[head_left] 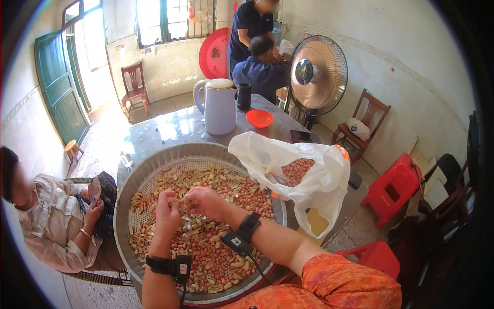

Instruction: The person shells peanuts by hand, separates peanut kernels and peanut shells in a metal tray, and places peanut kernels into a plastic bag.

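My left hand [167, 212] and my right hand [207, 202] meet over a wide round metal tray [125, 193] with a perforated bottom. Their fingers are closed in a pinch, and a small tan peanut pod [180, 202] shows between the fingertips, partly hidden. Beneath them, red-skinned peanut kernels [206, 246] lie mixed with broken shells [208, 177]. To the right, a white plastic bag [321, 177] stands open against the tray's rim, with shelled peanuts [297, 171] inside. Each wrist wears a black strap with a small box and cable.
Behind the tray on the table stand a white jug [220, 108], a dark cup [244, 97], an orange bowl [259, 119] and a phone [304, 136]. A fan [319, 74] is beyond. One person [56, 221] sits at left; two others are at the back. Red stools [393, 190] stand right.
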